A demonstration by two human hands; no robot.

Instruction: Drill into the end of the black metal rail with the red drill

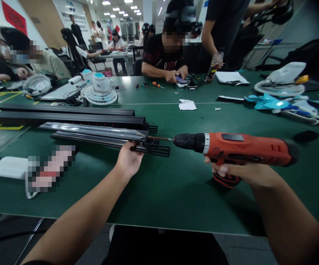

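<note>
My right hand [228,171] is wrapped round the handle of a red cordless drill [247,147], which points left. From its black chuck a long thin bit [161,138] reaches to the end of a black metal profile [99,133]. Whether the tip sits in a screw is too small to tell. My left hand [130,158] grips that profile near its right end, fingers partly hidden beneath it. A slotted black end bracket [158,150] sticks out just right of my left hand. Behind lie further long black profiles [65,117].
Fan parts [101,90] stand at the back left, with blue fan blades [269,102] at the right. Paper scraps [187,105] and an orange screwdriver [158,85] lie on the green table [159,198]. A white power bank-like box [7,167] is at the left. People work across the table.
</note>
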